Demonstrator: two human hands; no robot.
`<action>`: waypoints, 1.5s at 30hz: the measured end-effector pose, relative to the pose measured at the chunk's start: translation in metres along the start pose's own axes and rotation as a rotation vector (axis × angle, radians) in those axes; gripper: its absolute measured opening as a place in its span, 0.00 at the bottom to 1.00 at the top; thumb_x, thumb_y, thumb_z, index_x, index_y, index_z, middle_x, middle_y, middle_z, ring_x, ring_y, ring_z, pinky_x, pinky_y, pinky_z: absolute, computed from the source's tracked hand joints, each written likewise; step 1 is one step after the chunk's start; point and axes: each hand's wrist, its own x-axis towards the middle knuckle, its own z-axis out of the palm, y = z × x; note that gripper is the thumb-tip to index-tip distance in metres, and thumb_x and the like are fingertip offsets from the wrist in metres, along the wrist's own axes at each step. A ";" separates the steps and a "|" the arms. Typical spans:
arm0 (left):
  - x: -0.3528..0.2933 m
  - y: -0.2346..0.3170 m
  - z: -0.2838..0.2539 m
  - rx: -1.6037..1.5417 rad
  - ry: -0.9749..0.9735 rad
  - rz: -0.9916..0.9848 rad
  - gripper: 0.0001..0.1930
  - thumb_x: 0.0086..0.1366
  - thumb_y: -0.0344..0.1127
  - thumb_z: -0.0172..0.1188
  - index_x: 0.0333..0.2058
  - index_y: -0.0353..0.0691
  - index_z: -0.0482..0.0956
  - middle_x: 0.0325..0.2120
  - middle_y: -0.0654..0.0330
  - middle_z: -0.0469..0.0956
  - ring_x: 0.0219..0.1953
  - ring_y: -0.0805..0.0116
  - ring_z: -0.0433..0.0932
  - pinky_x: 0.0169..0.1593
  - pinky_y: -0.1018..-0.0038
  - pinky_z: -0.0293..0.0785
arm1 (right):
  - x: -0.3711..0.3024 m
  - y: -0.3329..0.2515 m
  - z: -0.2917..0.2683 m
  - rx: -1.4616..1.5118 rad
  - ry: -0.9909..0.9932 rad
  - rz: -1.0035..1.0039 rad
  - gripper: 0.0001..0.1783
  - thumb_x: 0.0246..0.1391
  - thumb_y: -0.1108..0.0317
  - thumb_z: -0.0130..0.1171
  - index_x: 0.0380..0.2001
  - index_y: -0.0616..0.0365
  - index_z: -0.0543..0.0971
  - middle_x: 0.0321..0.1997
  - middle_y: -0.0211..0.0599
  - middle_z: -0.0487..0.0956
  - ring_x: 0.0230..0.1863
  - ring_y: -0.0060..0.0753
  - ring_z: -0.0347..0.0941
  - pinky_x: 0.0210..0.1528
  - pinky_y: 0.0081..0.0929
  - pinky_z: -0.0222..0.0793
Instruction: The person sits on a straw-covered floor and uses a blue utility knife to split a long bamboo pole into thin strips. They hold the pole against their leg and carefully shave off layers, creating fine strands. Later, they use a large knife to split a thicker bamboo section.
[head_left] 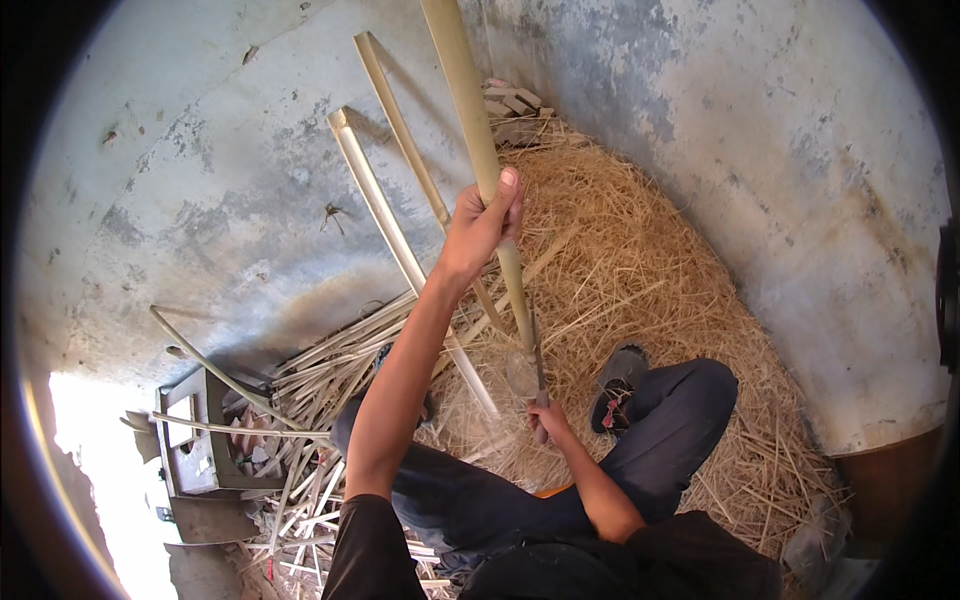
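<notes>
My left hand (484, 228) is wrapped round a long pale bamboo pole (462, 90), thumb on top. The pole slants from the upper edge of the view down to near my right hand. Lower down, my right hand (547, 418) is closed on the handle of a knife (538, 350). Its narrow dark blade points up and lies alongside the pole's lower end. Whether the blade cuts into the bamboo I cannot tell. To the left of my forearm, two split bamboo lengths (372, 190) lean against the wall.
A big heap of straw-like shavings (610, 230) covers the floor by my bent legs. Thin bamboo strips (320, 375) are piled to the left, near a grey wooden box (200, 430). Stained walls (790, 180) meet behind the heap, beside some bricks (513, 103).
</notes>
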 end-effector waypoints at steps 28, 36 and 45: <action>-0.020 -0.004 0.004 0.001 0.164 0.110 0.28 0.80 0.57 0.50 0.22 0.50 0.57 0.16 0.73 0.54 0.17 0.79 0.53 0.22 0.74 0.48 | 0.024 0.029 -0.002 -0.431 0.324 0.013 0.12 0.63 0.62 0.64 0.35 0.61 0.78 0.21 0.37 0.75 0.19 0.32 0.72 0.24 0.36 0.66; -0.018 0.000 -0.002 -0.022 0.249 0.110 0.28 0.81 0.56 0.51 0.22 0.51 0.57 0.16 0.73 0.54 0.17 0.79 0.51 0.22 0.74 0.47 | 0.024 0.025 0.005 -0.176 0.250 -0.036 0.12 0.65 0.64 0.64 0.31 0.56 0.73 0.18 0.30 0.69 0.15 0.26 0.64 0.20 0.33 0.61; -0.015 -0.003 -0.019 -0.016 0.314 0.085 0.31 0.80 0.58 0.52 0.18 0.51 0.58 0.14 0.72 0.57 0.17 0.79 0.57 0.22 0.75 0.51 | 0.013 0.015 0.007 -0.104 0.242 -0.019 0.13 0.65 0.64 0.63 0.28 0.55 0.73 0.17 0.30 0.69 0.15 0.27 0.65 0.20 0.33 0.62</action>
